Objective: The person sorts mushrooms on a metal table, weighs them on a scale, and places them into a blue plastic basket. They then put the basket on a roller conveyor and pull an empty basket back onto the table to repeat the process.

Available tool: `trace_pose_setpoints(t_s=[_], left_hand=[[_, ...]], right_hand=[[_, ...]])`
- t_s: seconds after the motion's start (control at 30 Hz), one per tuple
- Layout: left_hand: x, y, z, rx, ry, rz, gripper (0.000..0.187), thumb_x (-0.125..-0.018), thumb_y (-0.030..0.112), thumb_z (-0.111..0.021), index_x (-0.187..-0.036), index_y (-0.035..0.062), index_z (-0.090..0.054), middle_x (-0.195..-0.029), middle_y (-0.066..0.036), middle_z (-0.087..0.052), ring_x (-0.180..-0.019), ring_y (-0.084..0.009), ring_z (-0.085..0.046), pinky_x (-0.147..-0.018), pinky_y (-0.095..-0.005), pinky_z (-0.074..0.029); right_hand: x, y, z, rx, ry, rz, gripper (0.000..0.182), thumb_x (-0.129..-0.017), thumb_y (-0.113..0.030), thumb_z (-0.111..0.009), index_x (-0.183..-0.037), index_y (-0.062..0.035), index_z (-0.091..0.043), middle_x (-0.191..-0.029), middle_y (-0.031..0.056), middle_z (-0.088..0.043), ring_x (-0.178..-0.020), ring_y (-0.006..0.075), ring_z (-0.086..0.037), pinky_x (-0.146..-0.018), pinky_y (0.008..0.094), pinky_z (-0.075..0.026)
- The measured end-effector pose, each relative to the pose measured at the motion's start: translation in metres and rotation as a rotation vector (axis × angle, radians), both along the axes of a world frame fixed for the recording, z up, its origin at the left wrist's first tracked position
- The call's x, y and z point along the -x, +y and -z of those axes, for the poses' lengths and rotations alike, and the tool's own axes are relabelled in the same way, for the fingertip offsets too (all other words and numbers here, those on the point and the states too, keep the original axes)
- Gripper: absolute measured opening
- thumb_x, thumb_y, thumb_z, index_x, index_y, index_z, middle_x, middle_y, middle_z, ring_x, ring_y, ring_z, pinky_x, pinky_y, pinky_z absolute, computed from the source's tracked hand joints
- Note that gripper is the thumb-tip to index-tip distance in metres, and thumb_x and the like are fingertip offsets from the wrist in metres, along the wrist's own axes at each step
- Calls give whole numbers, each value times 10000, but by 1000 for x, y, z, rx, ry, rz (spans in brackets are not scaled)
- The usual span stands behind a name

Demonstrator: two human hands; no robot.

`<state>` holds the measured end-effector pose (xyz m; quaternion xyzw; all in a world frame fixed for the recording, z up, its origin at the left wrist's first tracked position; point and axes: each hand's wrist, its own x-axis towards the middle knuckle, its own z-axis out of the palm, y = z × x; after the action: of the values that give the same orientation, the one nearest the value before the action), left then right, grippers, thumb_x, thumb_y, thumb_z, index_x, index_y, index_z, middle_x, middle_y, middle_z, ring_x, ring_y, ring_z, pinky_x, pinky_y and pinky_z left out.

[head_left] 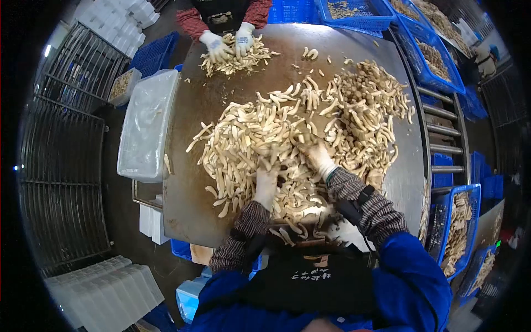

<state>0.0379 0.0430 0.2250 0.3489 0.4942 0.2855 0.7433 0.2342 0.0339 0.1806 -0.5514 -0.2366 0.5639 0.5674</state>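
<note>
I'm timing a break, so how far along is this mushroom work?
Seemingly partway: the loose pale mushrooms spread at left look separated. The gloved left hand and right hand are among the mushrooms. The denser brown-capped heap at right probably remains. I can't tell whether the filled blue crate beside the table is finished.

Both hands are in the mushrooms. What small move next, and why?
I would probably draw a little of the browner mushroom heap toward the left hand with the right hand, which sits at that heap's edge, while the left is in the paler spread.
</note>
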Motion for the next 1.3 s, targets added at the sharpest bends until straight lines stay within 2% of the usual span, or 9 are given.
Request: trace_pose_setpoints(t_s=[0.07,0.17,0.27,0.53,0.67,0.77,0.87,1.07,1.3], left_hand=[[18,7,70,-197,109,-90,255,-971,142,-558,-1147,-36,-513,-1037,-109,-605,-891,-145,-601,-736,-238,-494],[44,-4,82,-468,623,331,291,-959,111,-567,-1209,-24,-505,-908,-101,-570,-791,-187,-550,-697,-313,-463],[59,-10,80,-669,807,524,350,-935,98,-561,-1267,-4,-515,-910,-145,-566,-853,-265,-544,-749,-364,-465],[43,-11,54,-388,529,387,587,-814,247,-734,-1270,-50,-515,-1254,-271,-530,-1209,-393,-484,-1013,-419,-428],[-7,-8,4,-722,860,409,956,-717,323,-818,-1424,-68,-307,-1427,-293,-369,-1326,-416,-391,-1092,-418,-381],[-32,-21,9,-795,606,374,1091,-687,217,-839,-1506,35,-143,-1478,-241,-319,-1316,-356,-416,-1115,-436,-360],[-31,-23,-20,-358,200,293,961,-806,169,-739,-1508,22,-99,-1447,-195,-402,-1282,-321,-471,-1106,-435,-361],[-16,-40,-12,-196,-271,-87,805,-886,324,-658,-1441,-51,-213,-1372,-184,-496,-1206,-255,-551,-1106,-450,-359],[-10,-68,-25,118,-401,-213,570,-937,442,-575,-1318,30,-476,-1184,-125,-609,-1080,-250,-591,-912,-424,-512]], right_hand=[[-17,32,28,-145,-640,-193,484,-892,-246,-664,-1244,41,-497,-1094,199,-636,-953,275,-639,-930,398,-492],[-42,93,-28,185,-661,-137,526,-898,-383,-617,-1221,9,-481,-1198,231,-574,-1139,325,-559,-963,431,-465],[-66,152,2,316,-1561,-179,801,-876,-406,-594,-1469,18,-262,-1422,299,-404,-1302,394,-443,-1115,440,-312],[-89,124,38,297,-1117,-253,459,-890,-217,-589,-1311,-64,-486,-1220,230,-591,-1043,368,-631,-870,431,-516],[-19,28,-87,230,-96,33,458,-947,-147,-510,-1379,-38,-406,-1336,170,-532,-1104,296,-616,-896,382,-515],[19,-35,51,-5,-255,53,385,-964,-187,-497,-1313,-27,-465,-1221,171,-587,-990,291,-638,-829,377,-527],[26,-70,38,-245,-1123,-279,367,-975,-272,-435,-1260,-53,-512,-1043,105,-659,-1018,247,-602,-952,350,-436],[46,-101,-60,-34,-678,6,438,-906,-290,-649,-1168,55,-580,-1024,254,-655,-984,320,-644,-865,368,-505],[62,-113,-57,-231,-391,-47,363,-913,-199,-665,-1216,-19,-580,-1131,157,-594,-1049,241,-586,-915,329,-474]])
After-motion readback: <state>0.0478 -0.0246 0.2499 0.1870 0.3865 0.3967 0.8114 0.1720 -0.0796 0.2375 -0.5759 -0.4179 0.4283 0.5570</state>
